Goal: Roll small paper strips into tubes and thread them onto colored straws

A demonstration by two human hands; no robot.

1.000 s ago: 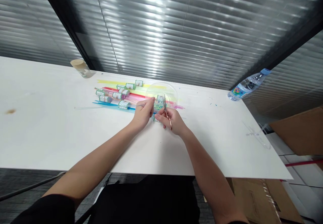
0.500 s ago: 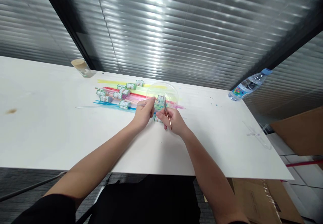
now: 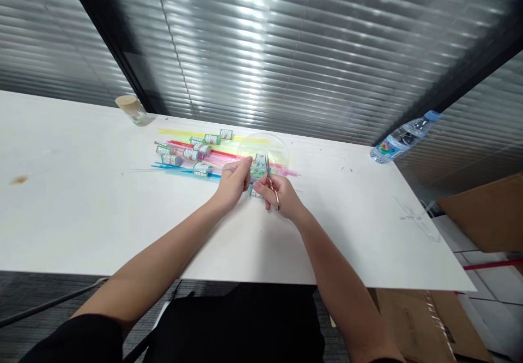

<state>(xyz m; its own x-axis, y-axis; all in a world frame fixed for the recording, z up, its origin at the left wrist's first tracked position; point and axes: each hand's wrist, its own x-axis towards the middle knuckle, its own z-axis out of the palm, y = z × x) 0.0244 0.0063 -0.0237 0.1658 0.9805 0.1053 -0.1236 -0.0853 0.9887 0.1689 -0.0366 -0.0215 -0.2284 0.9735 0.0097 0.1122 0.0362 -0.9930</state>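
Note:
My left hand (image 3: 233, 182) is closed around a thin clear strip (image 3: 141, 170) that sticks out to the left over the table. Beside it, my right hand (image 3: 281, 193) holds small scissors (image 3: 269, 180) with rose-gold handles, their blades pointing away from me. A round clear container (image 3: 261, 137) lies just beyond both hands, with small green bits inside. To the left are bundles of thin strips: yellow (image 3: 180, 133), red (image 3: 175, 145) and blue (image 3: 159, 166), with several green-and-white labelled rolls (image 3: 202, 169) around them.
A jar with a tan lid (image 3: 133, 109) stands at the back left of the white table (image 3: 81, 199). At the right are a water bottle (image 3: 402, 138) and a clear looped strip (image 3: 420, 221). Cardboard boxes (image 3: 412, 325) sit below the right edge.
The free left end of the clear strip has shifted slightly away from me. The scissors in my right hand have tilted very slightly; both hands are otherwise in nearly the same place.

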